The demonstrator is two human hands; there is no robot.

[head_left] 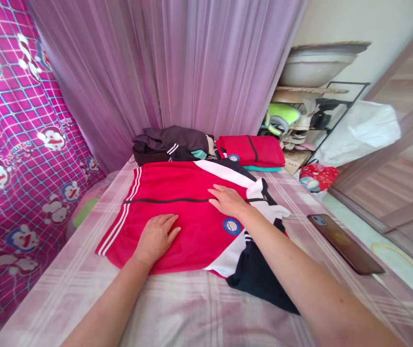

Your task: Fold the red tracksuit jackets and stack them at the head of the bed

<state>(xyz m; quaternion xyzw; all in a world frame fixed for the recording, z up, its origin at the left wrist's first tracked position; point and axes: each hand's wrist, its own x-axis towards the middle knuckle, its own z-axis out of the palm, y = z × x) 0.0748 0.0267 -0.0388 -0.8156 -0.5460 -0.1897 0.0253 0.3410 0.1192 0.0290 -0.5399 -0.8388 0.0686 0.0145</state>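
Observation:
A red, white and black zip-up jacket [192,231] lies spread out on the checked cloth, its collar to the right and its striped hem to the left. The black zip runs across its middle, and a round blue badge sits on the chest. My left hand [158,236] rests flat on the red front near the hem, fingers stretched out. Close to the zip and above the badge, my right hand [226,198] lies on the cloth with its fingers extended. Neither hand grips anything. My right forearm covers part of the near black sleeve [257,274].
Behind the jacket are a folded red garment [264,149] and a heap of dark clothes [177,140]. A phone [343,243] with a cable lies at the right edge of the checked cover [177,308]. Purple curtains [199,67] hang behind; a shelf with basins [318,65] stands back right.

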